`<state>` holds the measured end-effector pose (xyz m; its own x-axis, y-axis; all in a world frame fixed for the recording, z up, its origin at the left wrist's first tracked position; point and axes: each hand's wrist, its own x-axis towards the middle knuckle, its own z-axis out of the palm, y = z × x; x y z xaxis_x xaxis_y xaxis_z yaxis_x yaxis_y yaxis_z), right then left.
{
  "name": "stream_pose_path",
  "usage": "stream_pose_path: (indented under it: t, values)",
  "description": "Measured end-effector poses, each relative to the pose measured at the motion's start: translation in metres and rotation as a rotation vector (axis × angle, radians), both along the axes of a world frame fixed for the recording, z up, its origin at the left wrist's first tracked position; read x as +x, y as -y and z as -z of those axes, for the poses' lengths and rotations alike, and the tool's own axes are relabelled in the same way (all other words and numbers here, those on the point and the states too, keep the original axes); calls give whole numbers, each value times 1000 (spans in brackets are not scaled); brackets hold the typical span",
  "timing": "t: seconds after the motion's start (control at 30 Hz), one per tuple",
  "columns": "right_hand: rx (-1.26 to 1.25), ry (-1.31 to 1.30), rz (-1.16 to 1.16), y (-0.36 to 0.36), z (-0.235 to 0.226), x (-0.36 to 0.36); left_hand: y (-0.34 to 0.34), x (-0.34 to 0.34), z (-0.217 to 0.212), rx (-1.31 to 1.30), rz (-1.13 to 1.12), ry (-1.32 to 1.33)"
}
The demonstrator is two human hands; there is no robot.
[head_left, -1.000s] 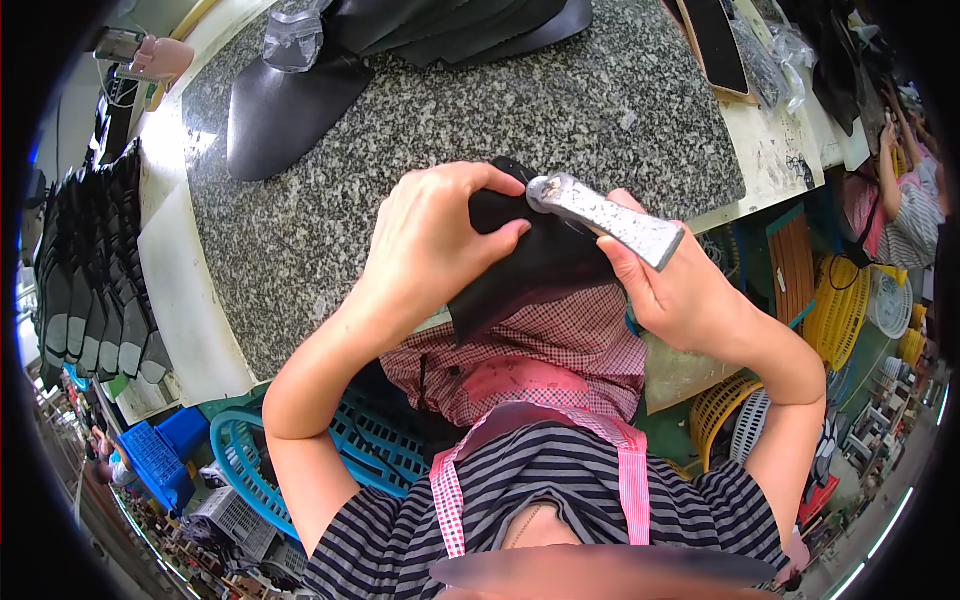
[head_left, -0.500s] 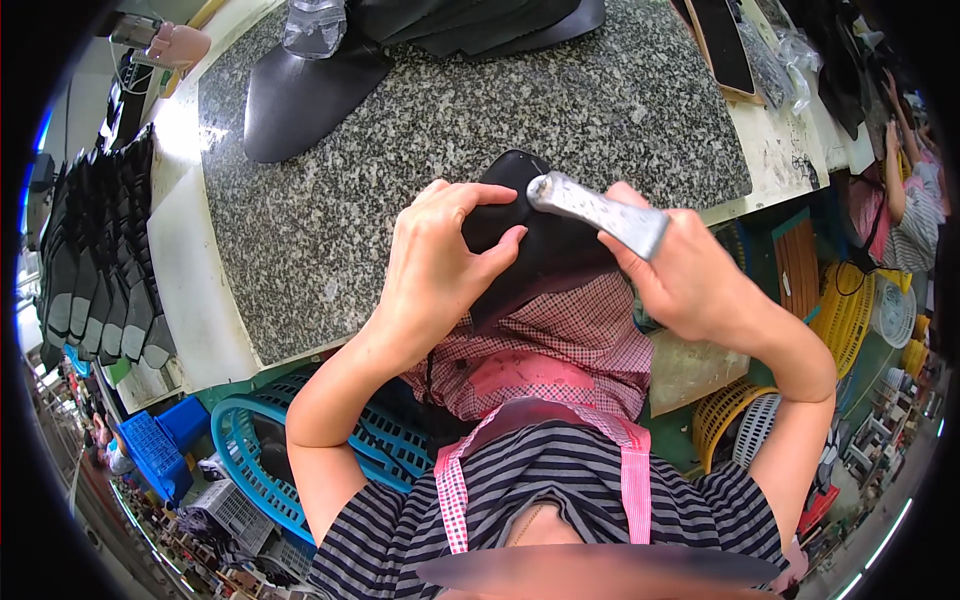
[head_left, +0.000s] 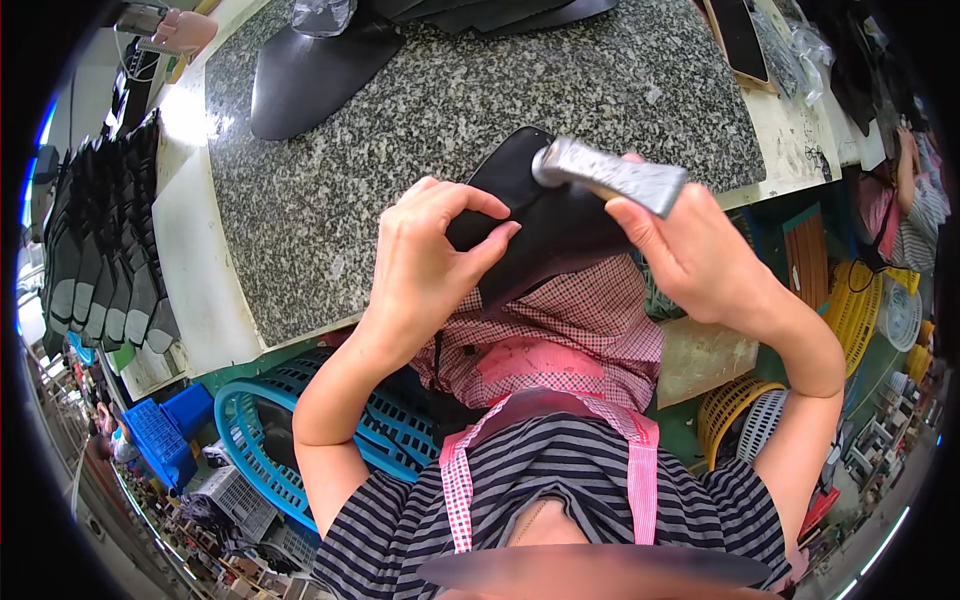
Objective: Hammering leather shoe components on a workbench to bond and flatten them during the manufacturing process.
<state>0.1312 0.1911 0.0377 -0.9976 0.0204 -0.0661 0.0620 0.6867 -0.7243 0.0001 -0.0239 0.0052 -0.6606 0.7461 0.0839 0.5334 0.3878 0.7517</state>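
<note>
A black leather-like piece lies partly on the near edge of the stone slab and partly over my lap. My left hand has its thumb and forefinger drawn close together on the left side of that piece, holding it. In my right hand is a hammer with a silver metal head. Its round face is at the upper part of the black piece; whether it touches cannot be made out. My fist hides most of the handle.
The speckled granite slab covers the tabletop. More black pieces and a clear object lie at its far side, a phone far right. Stacked black pieces stand left. Baskets, one blue and one yellow, flank me.
The hammer head has tilted and turned a little over the black piece. My left hand has shifted slightly left along it. The whole view has moved a bit.
</note>
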Motion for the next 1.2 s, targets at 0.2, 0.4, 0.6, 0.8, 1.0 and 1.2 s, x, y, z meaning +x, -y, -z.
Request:
stream_pose_path:
  t: [0.2,0.4,0.6,0.8,1.0,1.2]
  values:
    - [-8,-29,2,13,0,10,-1,-2,-3,-18,32,-35]
    - [-116,-287,176,20,-3,7,3,-3,-3,-42,25,-42]
    - [-44,-148,19,21,16,12,12,-4,6,104,82,-62]
    - [-63,-7,42,21,16,16,16,-1,15,142,136,-362]
    - [-72,-127,61,22,30,12,12,-9,15,103,17,-300]
    - [-72,-236,42,19,31,8,7,-13,1,41,-59,70]
